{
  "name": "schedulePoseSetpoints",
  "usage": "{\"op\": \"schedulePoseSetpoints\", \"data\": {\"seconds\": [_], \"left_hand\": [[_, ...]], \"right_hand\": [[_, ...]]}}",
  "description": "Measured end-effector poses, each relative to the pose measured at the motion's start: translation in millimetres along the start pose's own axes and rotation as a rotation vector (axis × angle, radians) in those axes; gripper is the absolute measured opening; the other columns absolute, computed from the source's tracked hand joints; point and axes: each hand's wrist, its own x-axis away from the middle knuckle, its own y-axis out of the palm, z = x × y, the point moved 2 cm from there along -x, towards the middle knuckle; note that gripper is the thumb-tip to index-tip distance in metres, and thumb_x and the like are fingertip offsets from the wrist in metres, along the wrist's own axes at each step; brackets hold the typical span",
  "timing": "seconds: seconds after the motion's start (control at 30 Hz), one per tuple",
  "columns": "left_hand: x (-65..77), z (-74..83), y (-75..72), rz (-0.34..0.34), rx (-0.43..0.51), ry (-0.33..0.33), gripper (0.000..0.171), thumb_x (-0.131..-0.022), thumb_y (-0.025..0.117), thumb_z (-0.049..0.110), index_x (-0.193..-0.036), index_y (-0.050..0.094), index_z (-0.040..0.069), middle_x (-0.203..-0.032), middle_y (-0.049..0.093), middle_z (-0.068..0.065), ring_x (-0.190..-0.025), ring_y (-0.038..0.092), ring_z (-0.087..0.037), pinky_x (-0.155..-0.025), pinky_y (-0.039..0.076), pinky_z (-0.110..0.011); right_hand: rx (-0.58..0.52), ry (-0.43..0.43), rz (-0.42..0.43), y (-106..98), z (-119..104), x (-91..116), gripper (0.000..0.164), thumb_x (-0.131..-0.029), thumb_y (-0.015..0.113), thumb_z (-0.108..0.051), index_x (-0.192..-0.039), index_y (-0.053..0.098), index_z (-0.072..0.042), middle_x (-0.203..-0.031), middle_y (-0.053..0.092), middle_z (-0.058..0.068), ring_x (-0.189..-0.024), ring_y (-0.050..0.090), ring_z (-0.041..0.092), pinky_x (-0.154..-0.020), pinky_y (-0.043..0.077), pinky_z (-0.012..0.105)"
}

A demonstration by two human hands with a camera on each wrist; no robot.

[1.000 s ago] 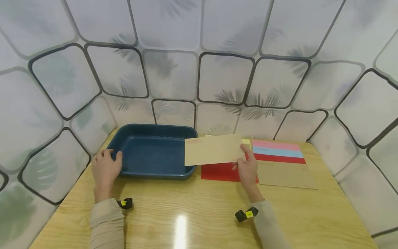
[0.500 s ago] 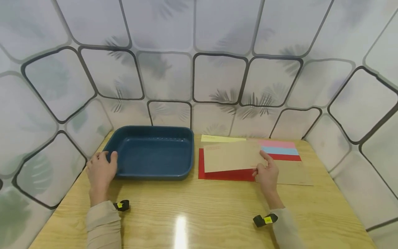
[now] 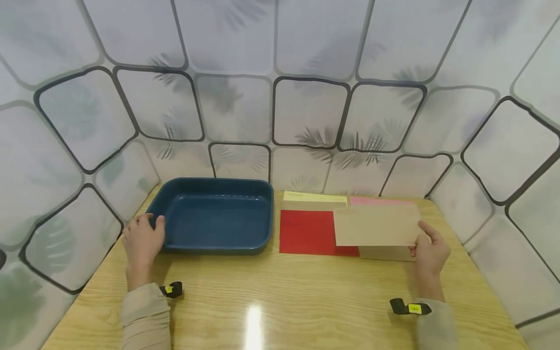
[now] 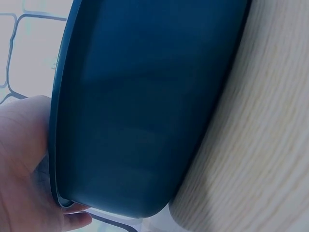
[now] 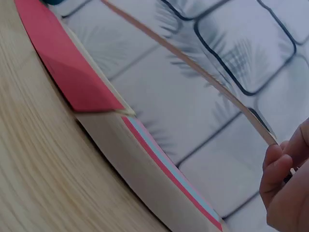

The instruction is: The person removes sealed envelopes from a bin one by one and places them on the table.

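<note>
My right hand (image 3: 430, 253) pinches a tan paper envelope (image 3: 377, 226) by its right end. It hangs above the right-hand row of envelopes; in the right wrist view the held envelope (image 5: 193, 63) shows edge-on, well apart from those below. Under it, another tan envelope (image 3: 389, 253) and a pink one (image 3: 372, 200) peek out. To the left lie a red envelope (image 3: 306, 231), a tan strip behind it and a yellow envelope (image 3: 315, 197). My left hand (image 3: 143, 243) grips the left front corner of a dark blue tray (image 3: 210, 250), thumb at its rim in the left wrist view.
The tray, with nothing in it, stands at the back left of the wooden table (image 3: 280, 301). A patterned curtain (image 3: 315, 112) encloses the back and sides. In the right wrist view, blue and red strips (image 5: 169, 169) lie beside the pink one.
My right hand has carried the tan envelope rightward, from over the tray's edge past the red envelope to the right-hand row. My left hand stays at the tray.
</note>
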Motion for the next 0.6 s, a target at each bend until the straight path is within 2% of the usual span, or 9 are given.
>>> {"op": "schedulePoseSetpoints", "data": {"seconds": [0.03, 0.2, 0.3, 0.4, 0.43, 0.5, 0.6], "left_hand": [[-0.2, 0.1, 0.2, -0.001, 0.000, 0.002, 0.065, -0.105, 0.030, 0.043, -0.144, 0.037, -0.009, -0.148, 0.027, -0.040, -0.133, 0.021, -0.061, -0.106, 0.017, -0.071], [-1.6, 1.2, 0.7, -0.007, -0.005, 0.004, 0.059, -0.104, 0.035, 0.035, -0.143, 0.038, -0.009, -0.147, 0.028, -0.040, -0.133, 0.021, -0.061, -0.106, 0.018, -0.071], [-2.0, 0.6, 1.7, -0.003, -0.011, 0.001, 0.054, -0.103, 0.038, 0.029, -0.141, 0.040, -0.009, -0.146, 0.029, -0.039, -0.133, 0.022, -0.061, -0.105, 0.019, -0.070], [-2.0, -0.7, 2.9, 0.005, -0.011, -0.005, 0.052, -0.103, 0.038, 0.026, -0.140, 0.041, -0.009, -0.145, 0.029, -0.039, -0.133, 0.022, -0.060, -0.105, 0.019, -0.070], [-1.9, -1.1, 3.1, 0.008, -0.011, -0.005, 0.052, -0.102, 0.038, 0.026, -0.140, 0.041, -0.009, -0.145, 0.030, -0.039, -0.133, 0.023, -0.060, -0.105, 0.019, -0.070], [-1.9, -2.1, 3.7, 0.015, -0.009, -0.005, 0.051, -0.102, 0.038, 0.025, -0.140, 0.042, -0.009, -0.145, 0.030, -0.039, -0.133, 0.023, -0.060, -0.105, 0.019, -0.070], [-1.9, -3.0, 4.4, 0.018, -0.006, -0.003, 0.051, -0.102, 0.038, 0.025, -0.139, 0.042, -0.010, -0.145, 0.030, -0.039, -0.133, 0.023, -0.060, -0.105, 0.019, -0.070]], "right_hand": [[-0.004, 0.016, 0.023, -6, 0, -3, 0.049, -0.085, 0.039, 0.011, -0.121, 0.069, -0.001, -0.108, 0.059, 0.005, -0.036, 0.051, 0.005, -0.035, 0.038, 0.015], [0.025, 0.086, 0.108, -35, 1, -17, 0.048, -0.086, 0.040, 0.009, -0.113, 0.076, -0.010, -0.121, 0.057, 0.004, -0.034, 0.046, 0.007, -0.035, 0.036, 0.017], [0.074, 0.124, 0.155, -51, 2, -25, 0.048, -0.085, 0.041, 0.007, -0.101, 0.080, -0.016, -0.109, 0.063, -0.005, -0.034, 0.043, 0.008, -0.034, 0.035, 0.018], [0.111, 0.162, 0.198, -64, 4, -31, 0.047, -0.085, 0.042, 0.005, -0.090, 0.081, -0.021, -0.093, 0.062, -0.011, -0.039, 0.047, 0.006, -0.035, 0.037, 0.019], [0.118, 0.169, 0.211, -68, 5, -33, 0.047, -0.085, 0.043, 0.005, -0.088, 0.081, -0.021, -0.093, 0.061, -0.011, -0.043, 0.050, 0.005, -0.037, 0.039, 0.018], [0.139, 0.164, 0.231, -73, 6, -35, 0.046, -0.085, 0.043, 0.005, -0.087, 0.082, -0.020, -0.100, 0.062, -0.008, -0.065, 0.058, 0.002, -0.047, 0.045, 0.016], [0.195, 0.150, 0.247, -79, 9, -38, 0.045, -0.084, 0.043, 0.005, -0.085, 0.082, -0.018, -0.113, 0.061, -0.005, -0.102, 0.054, 0.005, -0.076, 0.044, 0.010]]}}
